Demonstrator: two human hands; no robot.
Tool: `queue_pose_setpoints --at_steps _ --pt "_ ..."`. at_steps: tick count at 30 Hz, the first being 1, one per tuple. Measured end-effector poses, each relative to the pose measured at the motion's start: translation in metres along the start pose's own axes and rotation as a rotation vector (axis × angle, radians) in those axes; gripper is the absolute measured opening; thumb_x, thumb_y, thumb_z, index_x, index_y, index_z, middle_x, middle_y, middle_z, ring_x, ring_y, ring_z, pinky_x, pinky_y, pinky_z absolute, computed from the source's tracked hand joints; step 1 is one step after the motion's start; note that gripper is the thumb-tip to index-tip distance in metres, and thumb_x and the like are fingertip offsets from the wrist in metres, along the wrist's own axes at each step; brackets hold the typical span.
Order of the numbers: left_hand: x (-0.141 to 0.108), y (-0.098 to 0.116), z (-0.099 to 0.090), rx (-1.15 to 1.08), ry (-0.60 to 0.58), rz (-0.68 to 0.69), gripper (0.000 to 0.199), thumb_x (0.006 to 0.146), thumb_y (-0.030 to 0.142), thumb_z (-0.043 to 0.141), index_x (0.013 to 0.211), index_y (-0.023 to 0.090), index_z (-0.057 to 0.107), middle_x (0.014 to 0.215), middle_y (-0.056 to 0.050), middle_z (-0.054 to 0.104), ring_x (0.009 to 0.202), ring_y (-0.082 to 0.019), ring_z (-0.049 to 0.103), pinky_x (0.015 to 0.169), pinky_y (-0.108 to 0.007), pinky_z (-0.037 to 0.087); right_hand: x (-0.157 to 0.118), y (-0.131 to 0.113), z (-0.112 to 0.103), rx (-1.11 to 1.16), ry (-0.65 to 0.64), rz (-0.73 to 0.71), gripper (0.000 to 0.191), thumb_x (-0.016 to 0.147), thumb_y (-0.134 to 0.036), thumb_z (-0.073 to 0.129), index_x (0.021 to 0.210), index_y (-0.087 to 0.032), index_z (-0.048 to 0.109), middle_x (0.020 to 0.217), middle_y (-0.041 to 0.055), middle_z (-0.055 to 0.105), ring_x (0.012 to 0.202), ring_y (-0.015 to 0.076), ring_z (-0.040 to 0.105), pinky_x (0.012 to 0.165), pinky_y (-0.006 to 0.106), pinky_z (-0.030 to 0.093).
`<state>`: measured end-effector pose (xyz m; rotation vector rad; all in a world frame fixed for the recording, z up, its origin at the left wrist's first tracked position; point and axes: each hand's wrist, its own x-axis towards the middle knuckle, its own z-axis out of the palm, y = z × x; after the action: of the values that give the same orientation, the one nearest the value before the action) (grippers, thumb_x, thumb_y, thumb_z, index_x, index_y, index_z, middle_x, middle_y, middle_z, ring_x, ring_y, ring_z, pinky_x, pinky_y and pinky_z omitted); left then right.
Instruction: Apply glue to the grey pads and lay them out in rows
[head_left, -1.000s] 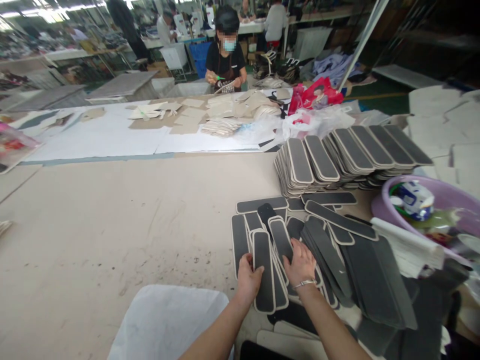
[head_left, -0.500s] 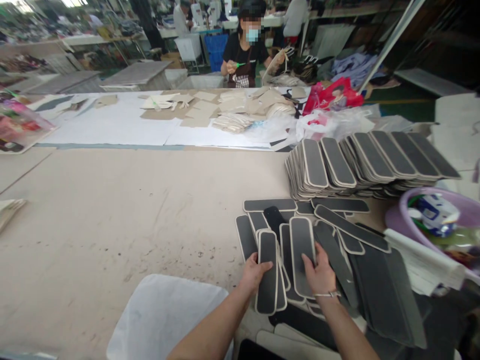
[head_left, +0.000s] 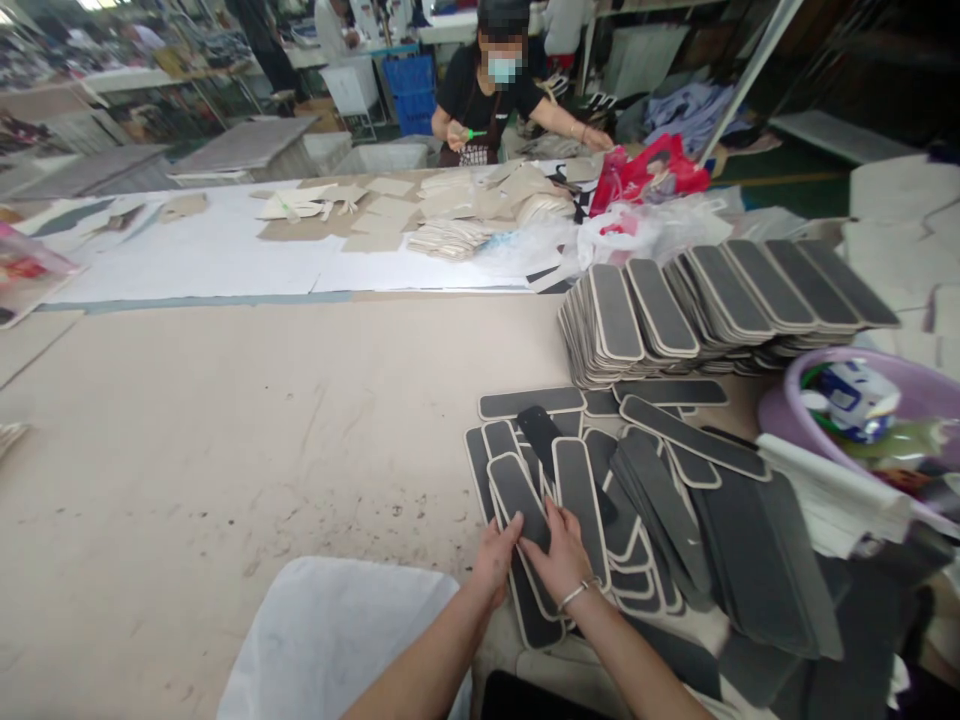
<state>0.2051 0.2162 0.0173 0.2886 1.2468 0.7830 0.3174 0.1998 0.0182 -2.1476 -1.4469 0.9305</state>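
Between my two hands is a long dark grey panel (head_left: pixel 520 490) with rounded corners and a cream edge, tilted to the left at its top. My left hand (head_left: pixel 495 560) grips its left edge, thumb on the face. My right hand (head_left: pixel 559 550) closes on its right edge, fingers partly hidden. Another cream-edged panel (head_left: pixel 579 490) lies just right of my right hand. More such panels lie loosely around and beneath, and a plain black strip (head_left: pixel 536 425) crosses the pile behind.
Neat stacks of edged panels (head_left: pixel 720 300) stand at the back right. Beside them is a purple basin (head_left: pixel 780 415) with packages inside. Dark flat sheets (head_left: pixel 757 560) lie to the right, a white cloth (head_left: pixel 337 640) at front left. Across the table (head_left: pixel 187 430), a masked person (head_left: pixel 487 110) reaches sideways.
My right hand has left the panel on the right and moved left to the one my left hand holds. That panel now tilts left. The person opposite has stretched out an arm.
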Motion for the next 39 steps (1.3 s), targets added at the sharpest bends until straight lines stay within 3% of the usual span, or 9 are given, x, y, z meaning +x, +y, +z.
queue_pose_setpoints --at_steps 2,6,11,17,23,26,30,35,39 --pt "-0.002 -0.002 0.003 -0.045 -0.001 -0.016 0.044 0.073 0.049 0.071 0.105 0.020 0.062 0.106 -0.010 0.070 0.102 -0.027 0.064 0.095 -0.041 0.047 0.002 0.000 -0.008 -0.005 -0.044 0.031 0.071 0.075 -0.043 0.059 0.133 -0.007 0.042 0.116 0.0180 0.056 0.108 0.0281 0.058 0.090 0.040 0.048" --pt "-0.016 -0.005 0.004 -0.171 -0.130 -0.062 0.051 0.075 0.053 0.068 0.111 0.018 0.059 0.110 -0.013 0.067 0.104 -0.028 0.062 0.092 -0.040 0.048 0.000 -0.011 -0.034 -0.011 -0.187 -0.020 0.047 0.077 -0.043 0.059 0.116 -0.016 0.055 0.095 0.0060 0.066 0.085 0.0206 0.065 0.076 0.030 0.051" --pt "-0.033 0.000 -0.008 0.037 -0.282 -0.046 0.053 0.079 0.060 0.059 0.109 0.016 0.061 0.112 -0.013 0.064 0.100 -0.025 0.060 0.083 -0.036 0.048 -0.018 -0.036 -0.064 -0.130 -0.183 -0.107 0.041 0.076 -0.026 0.057 0.116 -0.015 0.054 0.105 0.0111 0.063 0.101 0.0271 0.058 0.089 0.037 0.043" --pt "-0.029 0.010 -0.025 0.056 0.100 0.049 0.070 0.066 0.058 0.073 0.117 0.015 0.056 0.120 -0.014 0.058 0.106 -0.027 0.057 0.089 -0.037 0.046 -0.020 -0.036 -0.060 -0.491 -0.218 -0.169 0.030 0.078 -0.013 0.050 0.107 -0.016 0.059 0.098 0.0111 0.061 0.100 0.0287 0.054 0.087 0.038 0.039" --pt "-0.033 0.001 -0.030 0.134 0.124 -0.022 0.079 0.057 0.050 0.081 0.120 0.012 0.053 0.111 -0.015 0.061 0.106 -0.030 0.058 0.088 -0.038 0.047 -0.001 -0.006 -0.039 -0.413 -0.275 -0.081 0.035 0.077 -0.019 0.056 0.112 -0.013 0.054 0.100 0.0128 0.063 0.091 0.0276 0.061 0.077 0.036 0.045" --pt "-0.037 0.005 -0.022 0.083 -0.025 0.133 0.071 0.061 0.050 0.080 0.118 0.015 0.055 0.115 -0.015 0.061 0.112 -0.030 0.056 0.095 -0.039 0.044 -0.001 -0.005 -0.044 -0.298 -0.304 -0.145 0.031 0.080 -0.024 0.057 0.110 -0.018 0.055 0.103 0.0076 0.064 0.094 0.0221 0.062 0.079 0.030 0.046" --pt "-0.046 0.036 -0.004 0.026 -0.263 0.406 0.062 0.062 0.045 0.080 0.113 0.017 0.058 0.119 -0.013 0.062 0.114 -0.031 0.056 0.099 -0.042 0.043 -0.007 -0.027 -0.060 0.009 -0.227 -0.303 0.031 0.082 -0.034 0.059 0.109 -0.021 0.055 0.103 0.0033 0.065 0.097 0.0181 0.061 0.083 0.026 0.046" --pt "-0.059 0.079 0.015 0.220 -0.297 0.636 0.045 0.070 0.040 0.076 0.105 0.016 0.061 0.105 -0.011 0.067 0.099 -0.028 0.062 0.093 -0.041 0.047 -0.003 -0.060 -0.072 0.426 -0.072 -0.471 0.024 0.078 -0.031 0.063 0.100 -0.021 0.058 0.087 0.0017 0.066 0.078 0.0169 0.062 0.072 0.026 0.050" --pt "-0.048 0.079 0.008 0.426 -0.311 0.784 0.049 0.075 0.035 0.071 0.118 0.018 0.055 0.114 -0.011 0.063 0.106 -0.027 0.059 0.097 -0.041 0.044 0.009 -0.055 -0.060 0.554 -0.039 -0.518 0.034 0.073 -0.026 0.064 0.107 -0.020 0.058 0.095 0.0052 0.067 0.085 0.0197 0.064 0.079 0.032 0.053"
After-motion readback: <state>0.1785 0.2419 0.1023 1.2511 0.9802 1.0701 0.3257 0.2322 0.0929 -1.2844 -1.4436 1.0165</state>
